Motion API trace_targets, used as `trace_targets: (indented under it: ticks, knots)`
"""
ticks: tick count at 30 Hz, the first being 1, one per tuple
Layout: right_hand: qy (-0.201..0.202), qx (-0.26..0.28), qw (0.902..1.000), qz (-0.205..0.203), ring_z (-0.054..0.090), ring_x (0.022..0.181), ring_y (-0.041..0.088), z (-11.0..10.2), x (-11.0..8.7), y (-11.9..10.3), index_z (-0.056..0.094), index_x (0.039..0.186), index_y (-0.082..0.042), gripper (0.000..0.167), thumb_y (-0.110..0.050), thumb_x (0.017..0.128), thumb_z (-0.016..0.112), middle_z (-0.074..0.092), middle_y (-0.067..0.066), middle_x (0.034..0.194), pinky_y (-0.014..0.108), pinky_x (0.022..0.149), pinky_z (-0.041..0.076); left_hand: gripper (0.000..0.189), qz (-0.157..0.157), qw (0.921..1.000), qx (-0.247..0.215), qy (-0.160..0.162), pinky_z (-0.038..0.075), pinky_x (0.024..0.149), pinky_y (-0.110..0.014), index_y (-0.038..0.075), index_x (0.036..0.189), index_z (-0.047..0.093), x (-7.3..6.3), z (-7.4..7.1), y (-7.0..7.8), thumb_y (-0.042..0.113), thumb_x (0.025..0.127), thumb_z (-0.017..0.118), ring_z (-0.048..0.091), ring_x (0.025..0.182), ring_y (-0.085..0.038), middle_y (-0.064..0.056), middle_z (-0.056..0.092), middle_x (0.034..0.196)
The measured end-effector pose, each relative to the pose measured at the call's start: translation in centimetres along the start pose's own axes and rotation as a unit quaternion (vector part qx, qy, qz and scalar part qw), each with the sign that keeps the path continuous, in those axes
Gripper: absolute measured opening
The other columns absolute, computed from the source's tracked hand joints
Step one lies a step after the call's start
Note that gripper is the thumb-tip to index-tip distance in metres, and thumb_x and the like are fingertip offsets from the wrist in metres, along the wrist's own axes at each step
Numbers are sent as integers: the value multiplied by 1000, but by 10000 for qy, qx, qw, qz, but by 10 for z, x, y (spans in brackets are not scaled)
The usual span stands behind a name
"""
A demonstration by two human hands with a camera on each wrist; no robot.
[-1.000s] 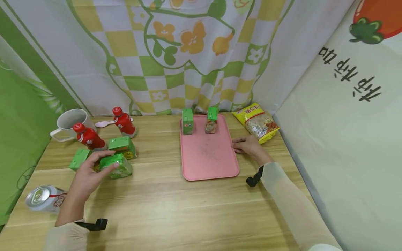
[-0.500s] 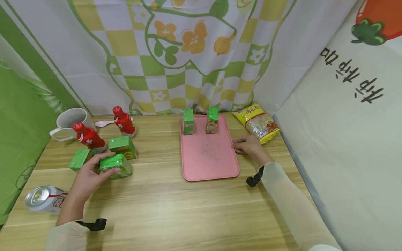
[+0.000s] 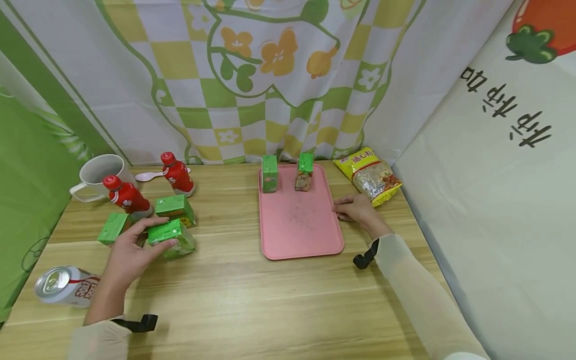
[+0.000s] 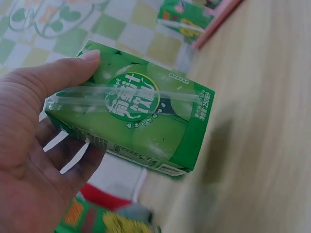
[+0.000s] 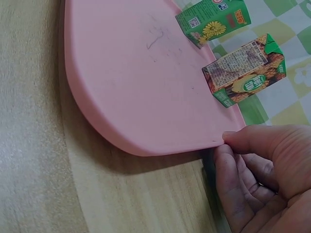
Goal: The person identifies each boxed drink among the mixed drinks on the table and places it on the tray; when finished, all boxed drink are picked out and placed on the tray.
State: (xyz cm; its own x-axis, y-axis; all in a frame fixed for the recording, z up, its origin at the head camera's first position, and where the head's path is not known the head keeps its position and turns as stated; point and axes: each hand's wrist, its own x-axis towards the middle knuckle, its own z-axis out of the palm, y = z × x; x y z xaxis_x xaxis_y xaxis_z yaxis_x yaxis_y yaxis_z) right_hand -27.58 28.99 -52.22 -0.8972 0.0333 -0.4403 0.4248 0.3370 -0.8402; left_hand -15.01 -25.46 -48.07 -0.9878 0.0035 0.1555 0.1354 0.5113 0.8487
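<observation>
My left hand [image 3: 128, 257] grips a green juice box [image 3: 179, 241] between thumb and fingers at the table's left side. The left wrist view shows this juice box [image 4: 141, 109] tilted, a clear straw along its face and a shadow on the table beside it. Another green juice box [image 3: 174, 208] stands just behind, and one more [image 3: 114, 228] is partly hidden by the hand. With thumb and fingers, my right hand [image 3: 358, 214] pinches the right rim of a pink tray [image 3: 299, 230]. Two juice boxes stand upright at the tray's far end, one green [image 3: 270, 175], one brown-fronted [image 3: 304, 172].
Two red bottles [image 3: 127, 196] [image 3: 177, 175], a white mug [image 3: 101, 175] and a pink spoon [image 3: 150, 176] are at the back left. A can [image 3: 67, 286] lies near the left forearm. Behind the right hand lies a yellow food packet [image 3: 369, 175]. A patterned curtain [image 3: 252, 110] closes the back.
The left hand has closed its thumb onto the juice box and shifted it slightly to the right. The right hand stays at the tray's rim.
</observation>
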Motion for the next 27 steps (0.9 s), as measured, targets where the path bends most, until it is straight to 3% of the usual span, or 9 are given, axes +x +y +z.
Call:
trace_targets:
  ticks: [7,13,20,21,27]
  knots:
    - [49,135,9999,-18,69,76,9,0,-2,0,67,125,5,35,-7,93,74,69,17,111,25,72,58,52,457,9989,-17,65,46,83,-17,14,130,69,24,14,33,20,82,88,59,101,-9,-7,64,127]
    - [-28,192,9997,-143,68,76,8,2,-3,4,66,126,7,36,-7,94,73,70,16,109,25,73,58,48,870,9956,-274,-234,49,78,-22,16,127,72,50,35,61,21,82,88,59,97,-14,-1,66,118]
    - [32,211,9996,-165,68,75,7,3,-2,6,67,126,6,36,-7,93,74,70,17,111,24,72,58,49,777,9945,-533,-453,47,88,-40,18,127,73,83,71,88,35,83,87,58,105,-18,2,66,122]
    - [44,194,9997,-150,67,75,7,3,-2,6,67,126,5,36,-7,93,74,70,17,111,24,72,58,50,782,9943,-548,-481,47,90,-41,19,127,73,88,76,91,37,82,87,57,112,-18,2,66,123]
    - [51,160,9998,-139,68,76,9,3,-1,6,68,125,5,35,-7,93,74,69,18,112,25,72,58,52,1034,9896,-628,-776,48,90,-44,25,127,72,116,108,106,43,81,87,56,112,-18,6,65,122]
